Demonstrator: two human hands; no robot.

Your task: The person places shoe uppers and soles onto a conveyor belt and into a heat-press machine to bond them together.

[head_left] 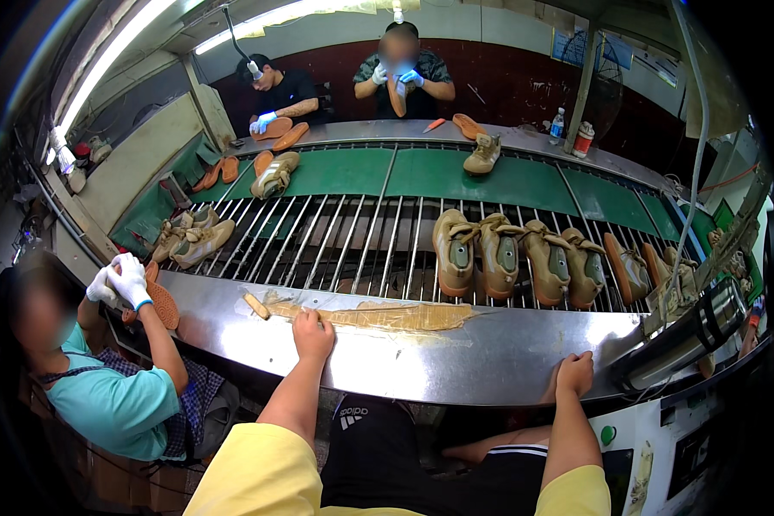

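Observation:
My left hand [312,335] is closed, knuckles up, resting on the metal ledge [387,365] at the near edge of a band of brown tape [404,316]. Nothing shows in its curled fingers. A small tan block [255,305] lies just left of it, at the end of the tape. My right hand [575,373] rests as a loose fist on the ledge's right part, near a steel thermos [679,337], with no object visible in it. Beyond the ledge, tan lace-up shoes [498,258] stand in a row on the roller conveyor [353,241].
At left a co-worker in white gloves [129,282] holds an orange sole [161,301]. Two people sit across the conveyor, handling soles. More shoes [202,241] and loose soles [230,168] lie at the left. A bottle [557,126] stands at the far right; a hanging cable [703,112] crosses the right side.

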